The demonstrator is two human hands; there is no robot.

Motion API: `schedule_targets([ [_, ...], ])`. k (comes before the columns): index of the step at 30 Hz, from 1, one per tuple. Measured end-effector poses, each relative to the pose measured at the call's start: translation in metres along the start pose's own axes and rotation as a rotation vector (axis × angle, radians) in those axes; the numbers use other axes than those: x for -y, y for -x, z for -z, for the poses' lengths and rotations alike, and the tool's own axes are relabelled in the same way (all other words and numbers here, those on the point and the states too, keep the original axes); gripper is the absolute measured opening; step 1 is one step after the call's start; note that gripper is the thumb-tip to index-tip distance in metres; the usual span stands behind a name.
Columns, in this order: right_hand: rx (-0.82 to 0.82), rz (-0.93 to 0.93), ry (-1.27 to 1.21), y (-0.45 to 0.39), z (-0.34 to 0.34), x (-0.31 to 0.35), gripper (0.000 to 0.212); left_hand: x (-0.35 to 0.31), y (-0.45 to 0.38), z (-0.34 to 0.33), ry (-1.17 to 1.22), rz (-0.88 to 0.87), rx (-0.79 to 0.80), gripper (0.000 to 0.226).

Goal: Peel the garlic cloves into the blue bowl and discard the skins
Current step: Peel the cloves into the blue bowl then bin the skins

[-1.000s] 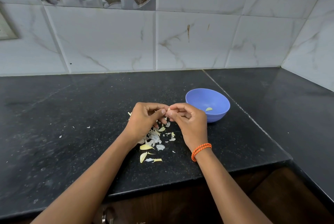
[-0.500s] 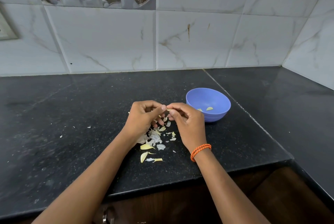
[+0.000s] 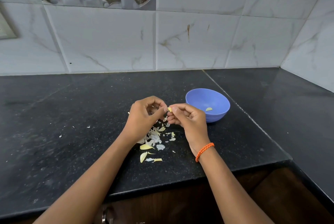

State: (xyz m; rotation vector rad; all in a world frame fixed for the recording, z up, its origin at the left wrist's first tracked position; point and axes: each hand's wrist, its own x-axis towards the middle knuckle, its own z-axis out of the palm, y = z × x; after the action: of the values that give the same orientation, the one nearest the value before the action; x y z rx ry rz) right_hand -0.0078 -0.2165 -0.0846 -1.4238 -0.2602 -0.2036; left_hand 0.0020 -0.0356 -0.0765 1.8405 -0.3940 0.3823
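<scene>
Both hands, left [image 3: 144, 117] and right [image 3: 188, 119], pinch one clove [image 3: 169, 109]; one bowl [image 3: 215, 117] holds one clove; skins [image 3: 153, 140] litter the tabletop [image 3: 72, 124].

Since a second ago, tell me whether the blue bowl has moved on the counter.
No. The blue bowl sits at the same spot beside the counter seam; its small shift in frame matches the camera's.

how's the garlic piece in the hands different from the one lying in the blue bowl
The garlic piece in the hands is pinched between both hands' fingertips above the counter and mostly hidden; the clove in the bowl lies loose and fully visible inside the blue bowl. Both look pale yellow.
</scene>
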Motion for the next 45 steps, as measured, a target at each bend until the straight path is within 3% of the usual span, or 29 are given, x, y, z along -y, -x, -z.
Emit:
schedule_targets([
  [4, 0.004, -0.026, 0.035, 0.0, 0.001, 0.0, 0.011, 0.001, 0.002, 0.0, -0.113, -0.058, -0.019, 0.006],
  [8, -0.056, 0.068, 0.165, 0.001, 0.0, 0.0, 0.007, 0.003, 0.003, 0.0, -0.243, -0.096, -0.05, 0.005],
  [21, -0.056, 0.295, 0.436, 0.001, -0.004, -0.006, 0.016, -0.003, 0.0, 0.0, 0.124, 0.195, 0.003, 0.01],
  [26, -0.076, 0.434, 0.572, -0.001, -0.004, -0.007, 0.018, -0.002, 0.0, -0.001, 0.092, 0.196, 0.047, 0.011],
  [35, -0.122, 0.536, 0.704, 0.001, -0.009, -0.008, 0.02, 0.002, -0.001, -0.003, -0.011, 0.14, 0.016, 0.014],
  [45, -0.077, 0.573, 0.836, 0.004, -0.012, -0.011, 0.024, 0.002, 0.001, -0.005, 0.046, 0.135, -0.005, 0.017],
])
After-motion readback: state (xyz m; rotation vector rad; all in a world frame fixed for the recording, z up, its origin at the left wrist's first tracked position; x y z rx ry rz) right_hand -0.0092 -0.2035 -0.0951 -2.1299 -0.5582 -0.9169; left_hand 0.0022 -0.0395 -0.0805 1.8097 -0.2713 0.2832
